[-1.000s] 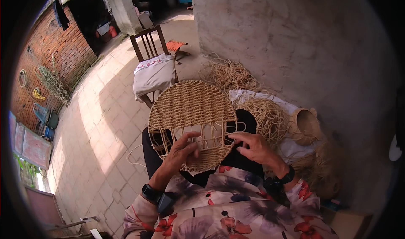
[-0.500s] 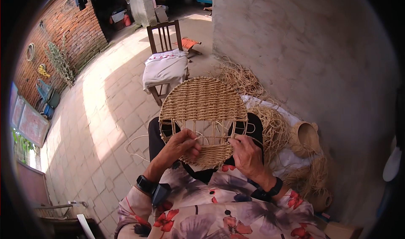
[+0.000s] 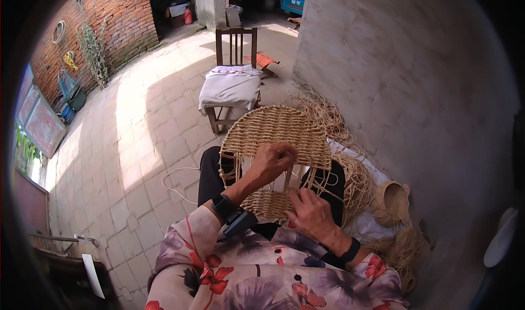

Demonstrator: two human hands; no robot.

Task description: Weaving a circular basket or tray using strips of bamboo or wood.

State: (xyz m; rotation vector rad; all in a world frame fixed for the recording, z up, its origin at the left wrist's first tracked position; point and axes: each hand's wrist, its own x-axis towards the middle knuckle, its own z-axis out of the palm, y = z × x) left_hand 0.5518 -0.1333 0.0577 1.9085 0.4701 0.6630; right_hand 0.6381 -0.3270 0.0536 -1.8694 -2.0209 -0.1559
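Observation:
A rounded panel woven from straw-coloured cord point(image 3: 273, 128) rests across my knees. Between its wide far band and a small near band lies an open gap, crossed by bare upright cords. My left hand point(image 3: 269, 163) is over the gap, fingers pinched together by the lower edge of the far band; what the fingertips hold is too small to make out. Beside the near band, at its right, my right hand point(image 3: 314, 214) is closed, with thumb and forefinger at the panel's cords. A loose cord end point(image 3: 174, 188) trails out to the left of my knee.
Piles of loose straw cord point(image 3: 350, 181) lie on a white sheet point(image 3: 367, 225) to my right, by a round woven basket point(image 3: 392, 200). Ahead stands a wooden chair point(image 3: 232, 86) with a white cloth, near an orange folding stool point(image 3: 263, 60). A plastered wall point(image 3: 404, 91) rises on the right.
My left hand has moved from the near edge of the gap up and right to the far band. My right hand has shifted slightly down beside the near band. The view has turned a little.

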